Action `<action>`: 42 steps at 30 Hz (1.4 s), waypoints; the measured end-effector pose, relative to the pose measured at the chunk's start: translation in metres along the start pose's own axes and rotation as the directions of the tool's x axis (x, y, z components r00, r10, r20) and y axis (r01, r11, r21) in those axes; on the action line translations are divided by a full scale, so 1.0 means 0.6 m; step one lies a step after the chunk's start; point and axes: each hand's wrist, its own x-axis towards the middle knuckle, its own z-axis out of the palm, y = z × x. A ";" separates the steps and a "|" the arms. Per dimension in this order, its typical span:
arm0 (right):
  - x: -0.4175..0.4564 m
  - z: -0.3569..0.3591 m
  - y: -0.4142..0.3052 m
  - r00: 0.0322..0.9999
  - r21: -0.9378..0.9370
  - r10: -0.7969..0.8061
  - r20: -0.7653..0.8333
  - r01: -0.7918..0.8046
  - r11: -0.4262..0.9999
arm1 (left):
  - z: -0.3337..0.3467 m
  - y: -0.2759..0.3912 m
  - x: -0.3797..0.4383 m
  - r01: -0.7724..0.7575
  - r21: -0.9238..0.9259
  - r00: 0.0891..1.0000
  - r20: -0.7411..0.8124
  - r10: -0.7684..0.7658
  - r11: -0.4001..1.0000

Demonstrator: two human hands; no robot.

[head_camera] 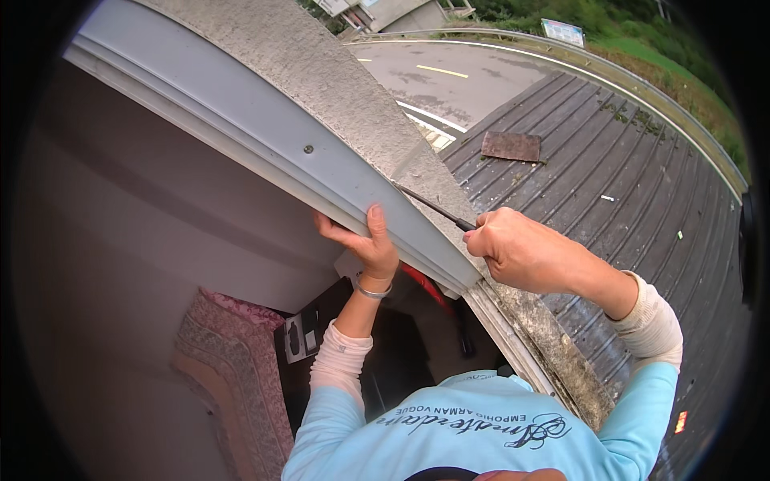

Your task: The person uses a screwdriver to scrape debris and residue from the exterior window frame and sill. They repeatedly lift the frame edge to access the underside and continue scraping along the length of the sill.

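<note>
A pale grey metal window frame (pixel 264 129) runs diagonally along a rough concrete ledge (pixel 313 78). My left hand (pixel 372 243) grips the frame's inner edge, thumb on its face and fingers behind the edge. In my right hand (pixel 529 249) is a screwdriver (pixel 436 207) with a dark shaft; most of its handle is hidden by my fingers. Its tip touches the seam where the frame meets the concrete. A screw or plugged hole (pixel 308 149) shows in the frame's face. Below the frame's end, a worn track (pixel 511 337) continues along the ledge.
Outside, a ribbed dark roof (pixel 601 240) lies below the ledge, bearing a brown slab (pixel 511 147) and scattered litter. Beyond it curve a road (pixel 415 72) and a guardrail (pixel 529 41). Indoors are a patterned cloth (pixel 240 349), a dark surface (pixel 385 355) and a red object (pixel 427 285).
</note>
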 end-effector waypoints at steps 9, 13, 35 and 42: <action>-0.019 0.014 -0.009 0.980 0.342 0.080 -0.181 -0.013 0.940 | -0.001 0.007 0.005 -0.016 0.054 0.999 0.031 0.014 0.998; -0.020 0.016 0.040 0.967 0.142 -0.147 -0.207 0.178 0.974 | -0.001 0.008 0.003 -0.039 0.084 0.999 0.037 0.036 0.996; -0.003 0.114 0.111 0.893 0.112 -0.285 -0.348 0.341 0.933 | 0.001 0.008 -0.005 0.031 0.031 1.000 0.005 -0.031 0.999; 0.149 0.000 0.077 0.677 -0.151 -0.565 -0.471 0.570 0.808 | -0.007 0.007 -0.005 0.019 0.136 0.999 0.025 -0.023 0.991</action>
